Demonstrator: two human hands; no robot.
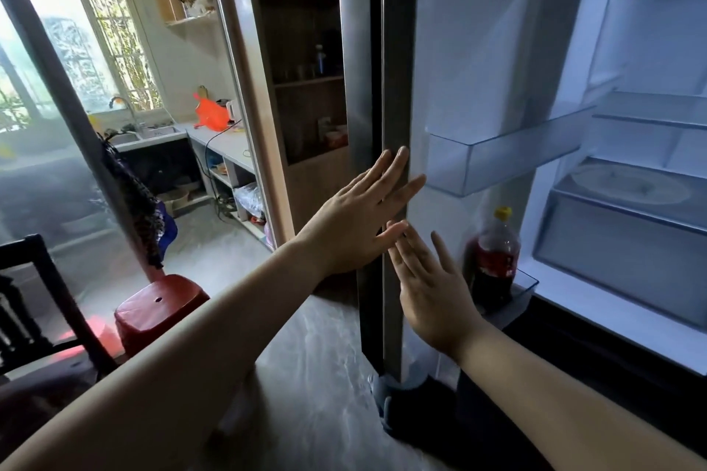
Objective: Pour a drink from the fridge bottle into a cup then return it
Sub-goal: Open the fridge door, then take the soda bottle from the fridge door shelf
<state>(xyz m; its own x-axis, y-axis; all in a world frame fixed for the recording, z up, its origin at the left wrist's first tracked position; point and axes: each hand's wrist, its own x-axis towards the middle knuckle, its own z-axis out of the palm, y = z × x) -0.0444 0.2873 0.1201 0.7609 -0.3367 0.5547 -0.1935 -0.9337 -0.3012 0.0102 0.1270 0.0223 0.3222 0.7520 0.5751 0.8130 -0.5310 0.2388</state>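
The fridge stands open, its door [398, 96] swung out edge-on in front of me. A dark cola bottle [493, 260] with a red label and yellow cap stands upright in the lowest door bin [524, 289]. My left hand [359, 218] lies flat, fingers spread, against the door's edge. My right hand [428, 279] is open just below it, fingers near the same edge, a short way left of the bottle. Neither hand holds anything. No cup is in view.
An empty clear door shelf [497, 161] juts out above the bottle. Fridge shelves and a drawer [627, 241] lie to the right. A red stool [157, 310] and dark chair [42, 298] stand at lower left. A kitchen counter with sink [153, 134] is behind.
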